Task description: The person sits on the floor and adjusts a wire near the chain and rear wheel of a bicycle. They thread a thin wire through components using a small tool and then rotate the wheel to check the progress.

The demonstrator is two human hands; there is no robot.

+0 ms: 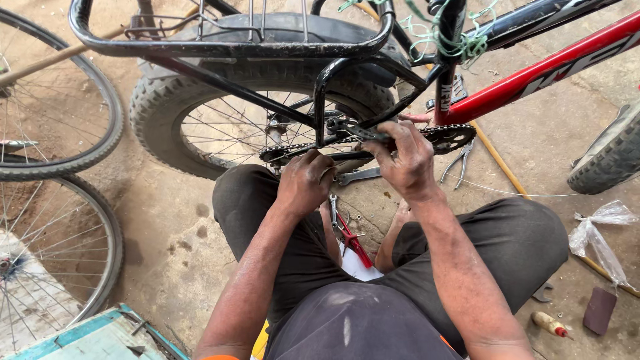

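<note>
Where my left hand (305, 181) closes over the lower run of the chain (293, 150), I cannot see my fingertips, since they curl under and away from the camera. My knuckles also cover whatever I am pinching, so I can only say the hand is curled shut at the chain, just behind the rear wheel (257, 110). The wheel's top is hidden by the black rack (227, 47) and mudguard, and its hub is hard to make out behind the frame struts.

My right hand (405, 159) is clearer. Its fingers are wrapped over the chain where it meets the toothed chainring (448, 137), and the thumb side presses down on the links. Part of the chainring is covered by that hand. The red frame tube (533, 73) runs out of view at the upper right.

On the ground between my knees lies a red-handled tool (352, 240), partly hidden by my left forearm. A spanner (357, 176) lies under the chain, and pliers (459, 162) rest just beside the chainring. Two spare wheels at the left are cut off by the edge.
</note>
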